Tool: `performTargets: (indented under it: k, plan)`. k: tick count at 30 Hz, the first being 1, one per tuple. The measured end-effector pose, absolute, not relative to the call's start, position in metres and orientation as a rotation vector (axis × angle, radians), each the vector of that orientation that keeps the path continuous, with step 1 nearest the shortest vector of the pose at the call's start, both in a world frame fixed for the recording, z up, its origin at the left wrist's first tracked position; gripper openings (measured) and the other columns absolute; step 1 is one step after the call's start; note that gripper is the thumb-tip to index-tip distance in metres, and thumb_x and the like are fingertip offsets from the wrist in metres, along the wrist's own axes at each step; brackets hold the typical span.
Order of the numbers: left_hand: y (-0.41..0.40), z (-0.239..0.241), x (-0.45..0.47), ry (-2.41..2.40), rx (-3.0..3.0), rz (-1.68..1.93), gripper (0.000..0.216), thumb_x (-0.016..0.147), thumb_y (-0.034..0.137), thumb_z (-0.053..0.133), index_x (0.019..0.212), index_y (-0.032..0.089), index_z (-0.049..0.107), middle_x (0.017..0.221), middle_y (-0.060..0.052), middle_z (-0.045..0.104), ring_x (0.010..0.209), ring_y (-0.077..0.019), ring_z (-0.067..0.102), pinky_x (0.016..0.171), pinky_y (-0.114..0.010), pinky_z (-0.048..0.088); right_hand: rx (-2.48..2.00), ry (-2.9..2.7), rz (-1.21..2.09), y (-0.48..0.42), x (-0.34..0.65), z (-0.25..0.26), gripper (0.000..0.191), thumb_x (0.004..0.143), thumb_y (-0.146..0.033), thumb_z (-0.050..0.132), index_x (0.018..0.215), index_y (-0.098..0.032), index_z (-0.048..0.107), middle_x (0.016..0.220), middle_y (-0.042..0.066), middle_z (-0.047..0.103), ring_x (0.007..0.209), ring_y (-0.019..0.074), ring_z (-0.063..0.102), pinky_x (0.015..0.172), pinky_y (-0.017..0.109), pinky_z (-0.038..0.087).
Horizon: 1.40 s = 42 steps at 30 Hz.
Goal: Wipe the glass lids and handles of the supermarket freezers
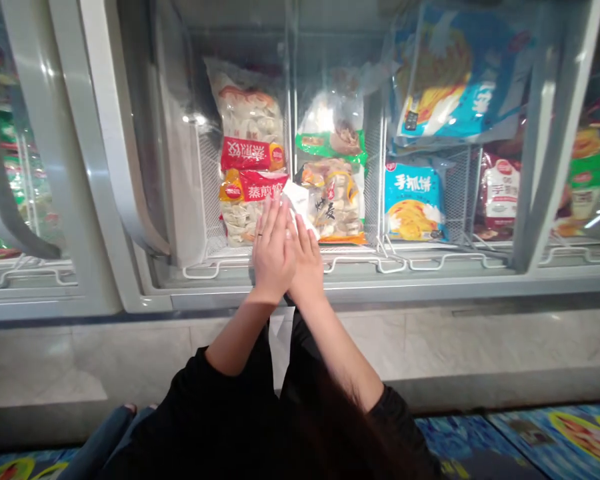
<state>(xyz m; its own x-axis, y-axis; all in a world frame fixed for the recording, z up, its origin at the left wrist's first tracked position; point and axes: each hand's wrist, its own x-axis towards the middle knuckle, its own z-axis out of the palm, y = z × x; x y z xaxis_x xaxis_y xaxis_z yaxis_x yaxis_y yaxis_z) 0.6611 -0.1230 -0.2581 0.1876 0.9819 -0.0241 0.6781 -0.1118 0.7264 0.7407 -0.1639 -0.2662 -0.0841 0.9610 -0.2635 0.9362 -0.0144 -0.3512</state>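
My left hand [274, 250] and my right hand [306, 257] are side by side over the front edge of the freezer, touching, with fingers stretched out and pointing away from me. A white sheet like paper or tissue [303, 202] shows beyond the fingertips; I cannot tell whether it is pressed between the palms. Beneath lie red-labelled bags of frozen dumplings [243, 223]. Just right of my fingers is an orange-edged bag of shumai [335, 200].
White wire dividers [380, 180] split the freezer. On the right are blue flatbread packs [415, 203] and a dark red pack [497, 190]. A curved handle [135, 167] stands at left. Behind me are a person's jeans [100, 437] and blue printed panels [555, 437].
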Motion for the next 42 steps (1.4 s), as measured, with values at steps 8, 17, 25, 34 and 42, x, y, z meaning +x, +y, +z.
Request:
performTargets:
  k: [8, 17, 25, 34, 42]
  plan:
    - [-0.140, -0.269, 0.688, 1.700, 1.877, 0.487, 0.060, 0.104, 0.016, 0.035, 0.164, 0.019, 0.040, 0.170, -0.007, 0.042, 0.163, -0.0203, 0.028, 0.136, -0.046, 0.020, -2.282, -2.152, 0.562, -0.214, 0.913, -0.256, 0.070, 0.110, -0.034, 0.033, 0.172, -0.018, 0.004, 0.178, 0.009, 0.022, 0.166, 0.0256, 0.017, 0.134, 0.050, 0.023]
    - [-0.135, -0.268, 0.700, 1.761, 1.973, 0.289, 0.067, 0.100, 0.015, 0.042, 0.167, 0.018, 0.035, 0.174, -0.009, 0.031, 0.164, -0.0259, 0.025, 0.136, -0.054, 0.017, -2.444, -1.931, 0.406, -0.227, 1.017, -0.265, 0.074, 0.110, -0.037, 0.030, 0.172, -0.013, -0.002, 0.179, 0.016, 0.015, 0.167, 0.0316, 0.006, 0.132, 0.061, 0.022]
    - [-0.137, -0.271, 0.701, 1.799, 2.044, 0.248, 0.062, 0.104, 0.019, 0.037, 0.165, 0.016, 0.037, 0.172, -0.011, 0.035, 0.163, -0.0231, 0.028, 0.135, -0.050, 0.021, -1.986, -2.119, 0.834, -0.179, 0.845, -0.258, 0.070, 0.108, -0.031, 0.041, 0.171, -0.014, 0.016, 0.179, 0.008, 0.017, 0.167, 0.0268, 0.012, 0.136, 0.051, 0.018]
    - [-0.135, -0.269, 0.699, 1.792, 2.050, 0.271, 0.060, 0.104, 0.016, 0.037, 0.165, 0.019, 0.039, 0.172, -0.011, 0.037, 0.162, -0.0238, 0.030, 0.133, -0.053, 0.027, -1.884, -2.179, 0.813, -0.179, 0.863, -0.259, 0.065, 0.109, -0.024, 0.033, 0.171, -0.022, 0.016, 0.177, 0.000, 0.024, 0.165, 0.0207, 0.020, 0.135, 0.046, 0.022]
    - [-0.136, -0.269, 0.700, 1.757, 1.980, 0.333, 0.070, 0.099, 0.007, 0.040, 0.167, 0.022, 0.035, 0.172, -0.011, 0.035, 0.161, -0.0280, 0.031, 0.133, -0.058, 0.026, -2.540, -1.699, 0.403, -0.227, 1.047, -0.266, 0.070, 0.110, -0.042, 0.027, 0.170, -0.007, 0.019, 0.177, 0.018, 0.023, 0.166, 0.0310, 0.014, 0.133, 0.057, 0.023]
